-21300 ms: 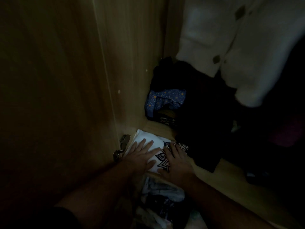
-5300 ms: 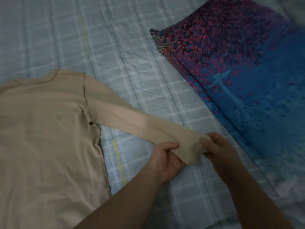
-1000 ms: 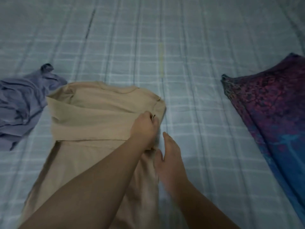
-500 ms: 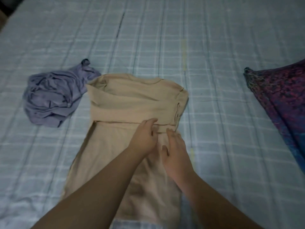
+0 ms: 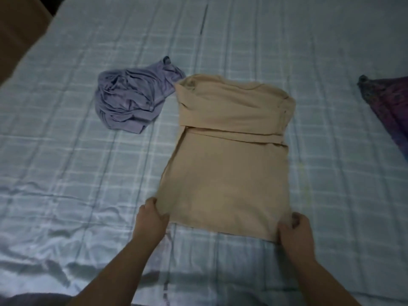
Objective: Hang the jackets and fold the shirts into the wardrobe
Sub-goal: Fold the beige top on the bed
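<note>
1. Head view, dim and slightly blurred: a purple patterned pillow (image 5: 388, 107) is cut off by the right edge, and a brown surface (image 5: 19, 25) fills the top left corner, too dark to identify.
2. The person's forearms enter from the bottom edge; the elbows are out of frame.
3. A beige shirt (image 5: 227, 164) lies flat in the middle of the checked bedsheet (image 5: 77, 162), collar end away from the person. Its sleeves are folded across the chest, hiding the upper front.
4. A crumpled lilac garment (image 5: 132, 102) lies just beside the shirt's upper left; its type is unclear.
5. The left hand (image 5: 152, 219) pinches the shirt's near left hem corner, thumb on top.
6. The right hand (image 5: 294, 233) grips the near right hem corner, fingers curled around the cloth.
</note>
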`<state>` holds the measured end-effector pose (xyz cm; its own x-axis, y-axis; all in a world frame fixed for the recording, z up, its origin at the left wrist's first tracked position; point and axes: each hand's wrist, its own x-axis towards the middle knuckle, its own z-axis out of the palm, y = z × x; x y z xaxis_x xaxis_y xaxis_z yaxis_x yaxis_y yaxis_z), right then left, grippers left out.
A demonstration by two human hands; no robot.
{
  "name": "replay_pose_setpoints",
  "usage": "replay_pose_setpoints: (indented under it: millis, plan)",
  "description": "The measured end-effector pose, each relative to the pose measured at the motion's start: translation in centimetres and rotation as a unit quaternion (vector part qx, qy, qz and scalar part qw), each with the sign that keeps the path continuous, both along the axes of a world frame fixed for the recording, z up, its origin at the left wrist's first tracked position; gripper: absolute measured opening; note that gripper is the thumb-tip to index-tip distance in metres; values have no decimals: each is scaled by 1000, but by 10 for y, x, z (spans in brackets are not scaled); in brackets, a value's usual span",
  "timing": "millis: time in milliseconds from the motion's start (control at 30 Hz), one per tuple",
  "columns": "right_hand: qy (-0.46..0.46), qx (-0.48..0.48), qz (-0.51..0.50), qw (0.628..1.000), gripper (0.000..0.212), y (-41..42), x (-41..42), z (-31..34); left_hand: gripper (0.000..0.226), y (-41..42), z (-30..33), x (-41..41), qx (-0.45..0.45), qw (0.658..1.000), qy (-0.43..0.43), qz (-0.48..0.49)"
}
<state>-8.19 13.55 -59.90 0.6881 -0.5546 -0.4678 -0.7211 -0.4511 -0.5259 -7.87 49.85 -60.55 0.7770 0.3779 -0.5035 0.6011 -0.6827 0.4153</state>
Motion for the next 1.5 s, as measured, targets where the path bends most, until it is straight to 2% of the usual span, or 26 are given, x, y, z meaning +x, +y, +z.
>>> replay_pose_setpoints:
  millis: [100, 133, 167, 233, 300, 367, 467, 533, 667, 767, 900, 1033, 1200, 1333, 1433, 1500]
  plan:
    - [38, 36, -4, 999, 25, 0, 5, 1, 31, 4, 4, 3, -93, 993, 0, 68]
    - [50, 49, -2, 998, 24, -1, 5, 2, 24, 5, 8, 3, -121, 988, 5, 91]
    - [58, 59, 2, 997, 32, -8, 2, -4, 22, 7, 12, 2, -168, 977, 5, 132]
    - [55, 79, -8, 995, 43, -23, -8, -11, 18, 12, 24, -4, -307, 922, 12, 237]
    - [7, 160, -74, 984, 34, -20, -16, 21, 20, 20, 43, -10, -411, 861, 16, 300]
    - [-31, 225, -138, 964, 22, -15, -22, 64, 22, 26, 69, -15, -468, 833, 21, 295]
    - [-70, 268, -175, 945, 16, -25, -35, 108, 25, 29, 108, -32, -529, 803, 55, 268]
    - [-69, 290, -198, 934, 15, -32, -51, 126, 28, 30, 119, -51, -541, 787, 103, 278]
    - [6, 298, -213, 930, 25, -35, -105, 135, 30, 29, 120, -95, -499, 781, 182, 328]
    - [8, 304, -245, 921, 29, -31, -127, 150, 29, 24, 131, -113, -510, 767, 177, 347]
    - [-24, 328, -250, 911, 28, -31, -107, 181, 25, 28, 162, -97, -543, 755, 139, 340]
    - [-86, 324, -268, 903, 32, -31, -53, 208, 22, 33, 192, -48, -576, 743, 82, 330]
    - [-120, 359, -252, 890, 10, -30, 38, 237, 20, 22, 215, 35, -583, 738, 27, 339]
    - [-133, 379, -230, 886, 18, -40, 123, 232, 24, 9, 217, 114, -570, 741, -3, 356]
    - [-136, 378, -219, 889, 37, -46, 188, 215, 26, -3, 207, 176, -554, 756, -15, 347]
    - [-132, 372, -221, 892, 43, -48, 230, 195, 26, -10, 188, 217, -549, 760, -22, 347]
